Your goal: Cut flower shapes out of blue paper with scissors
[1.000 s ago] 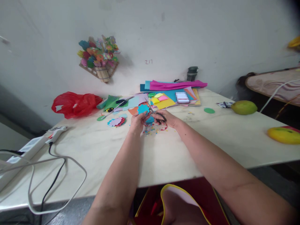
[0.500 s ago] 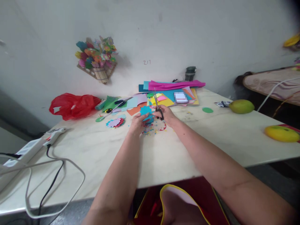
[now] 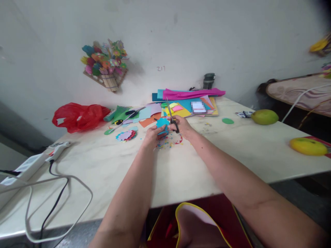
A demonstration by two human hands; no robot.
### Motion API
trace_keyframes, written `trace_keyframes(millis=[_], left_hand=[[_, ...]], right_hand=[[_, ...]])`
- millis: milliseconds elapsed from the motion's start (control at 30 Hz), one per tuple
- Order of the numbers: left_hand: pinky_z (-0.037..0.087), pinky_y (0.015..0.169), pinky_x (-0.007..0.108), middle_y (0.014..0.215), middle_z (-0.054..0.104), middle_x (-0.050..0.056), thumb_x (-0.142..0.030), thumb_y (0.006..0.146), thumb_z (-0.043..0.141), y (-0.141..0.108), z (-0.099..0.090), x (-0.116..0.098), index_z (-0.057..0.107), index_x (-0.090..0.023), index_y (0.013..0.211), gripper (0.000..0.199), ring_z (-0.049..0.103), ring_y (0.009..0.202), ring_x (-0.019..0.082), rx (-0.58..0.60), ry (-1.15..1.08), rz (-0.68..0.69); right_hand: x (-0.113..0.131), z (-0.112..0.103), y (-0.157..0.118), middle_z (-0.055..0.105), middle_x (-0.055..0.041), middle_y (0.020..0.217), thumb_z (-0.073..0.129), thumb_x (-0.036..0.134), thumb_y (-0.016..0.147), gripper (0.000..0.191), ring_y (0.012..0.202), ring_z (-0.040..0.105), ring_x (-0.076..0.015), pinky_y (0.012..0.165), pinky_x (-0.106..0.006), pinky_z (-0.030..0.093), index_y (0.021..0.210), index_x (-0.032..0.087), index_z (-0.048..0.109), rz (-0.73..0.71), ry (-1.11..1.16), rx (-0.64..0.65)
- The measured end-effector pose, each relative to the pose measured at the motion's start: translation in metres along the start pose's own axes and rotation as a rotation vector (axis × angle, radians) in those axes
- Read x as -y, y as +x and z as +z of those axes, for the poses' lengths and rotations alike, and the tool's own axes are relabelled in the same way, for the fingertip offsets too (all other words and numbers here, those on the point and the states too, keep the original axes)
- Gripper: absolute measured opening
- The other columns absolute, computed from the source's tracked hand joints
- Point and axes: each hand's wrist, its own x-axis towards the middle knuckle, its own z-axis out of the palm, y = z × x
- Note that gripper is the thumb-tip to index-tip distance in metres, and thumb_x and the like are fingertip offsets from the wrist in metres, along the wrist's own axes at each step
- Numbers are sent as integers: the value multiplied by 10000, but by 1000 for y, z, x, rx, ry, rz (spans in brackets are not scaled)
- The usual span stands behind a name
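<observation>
My left hand (image 3: 152, 135) pinches a blue paper cutout (image 3: 162, 123) with a scalloped edge, held above the table. Black-handled scissors (image 3: 175, 126) are gripped in my right hand (image 3: 183, 127), their blades pointing up and away beside the cutout's right edge. Small coloured paper scraps (image 3: 167, 142) lie scattered under both hands. To the left rests a small stack of scalloped paper cutouts (image 3: 126, 135) in lilac, red and blue. Farther back lies a second pair of scissors (image 3: 132, 112) on coloured sheets.
Coloured paper sheets (image 3: 186, 110) and a magenta roll (image 3: 193, 93) lie by the wall. A red plastic bag (image 3: 81, 117) is at the back left; a power strip (image 3: 26, 167) with cables is at the left. Mangoes (image 3: 264, 117) and a green paper circle (image 3: 228, 121) are at right.
The blue cutout has turned slightly in my left hand, and the scissor blades have tilted a little to the left. The whole view has shifted slightly.
</observation>
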Motion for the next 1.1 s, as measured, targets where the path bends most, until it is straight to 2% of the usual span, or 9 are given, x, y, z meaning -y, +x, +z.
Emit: trace_keyframes(millis=[200, 333, 500, 600, 767, 933, 1100], left_hand=[[491, 531, 236, 629, 674, 39, -197, 555, 849, 0, -3, -5, 688, -139, 712, 232, 606, 522, 128, 4, 4, 5], [408, 441, 218, 540, 625, 27, -208, 534, 858, 3, -12, -5, 655, -133, 616, 232, 535, 435, 100, 17, 92, 44], [424, 456, 246, 528, 626, 25, -251, 533, 858, 7, -19, -5, 630, -149, 574, 253, 543, 439, 122, 28, 116, 56], [431, 472, 239, 545, 630, 27, -274, 542, 857, 7, -18, -5, 642, -141, 585, 256, 550, 460, 116, 41, 70, 91], [439, 500, 234, 533, 599, 11, -288, 557, 858, 6, -16, -5, 604, -143, 555, 293, 539, 478, 104, 9, 30, 104], [413, 487, 229, 510, 551, -10, -276, 582, 846, 5, -14, -6, 582, -147, 547, 295, 489, 453, 84, -16, 26, 108], [420, 472, 215, 495, 530, -23, -258, 504, 866, 4, -13, -9, 541, -146, 510, 344, 498, 457, 81, -44, -1, 133]], right_hand=[[2, 1, -2, 614, 65, 616, 713, 114, 512, 350, 524, 540, -86, 544, -226, 473, 829, 182, 581, 24, -41, 142], [2, 1, -3, 606, 66, 610, 721, 122, 510, 359, 523, 541, -89, 544, -226, 464, 834, 176, 576, 33, -37, 161], [1, -3, -1, 585, 64, 586, 740, 163, 538, 371, 518, 544, -101, 533, -229, 446, 870, 176, 576, 26, -36, 116], [1, -6, -1, 577, 56, 581, 771, 254, 583, 365, 495, 525, -95, 474, -206, 398, 882, 170, 578, 14, -43, 119], [3, -8, -5, 592, 22, 573, 722, 370, 710, 285, 453, 501, -87, 369, -181, 281, 837, 149, 594, 60, -195, 224], [5, -7, -9, 602, 7, 567, 707, 354, 742, 250, 441, 507, -89, 337, -175, 272, 753, 152, 561, 91, -289, 325], [4, -11, -9, 610, 2, 581, 707, 400, 752, 291, 432, 529, -91, 316, -173, 287, 753, 151, 557, 89, -316, 376]])
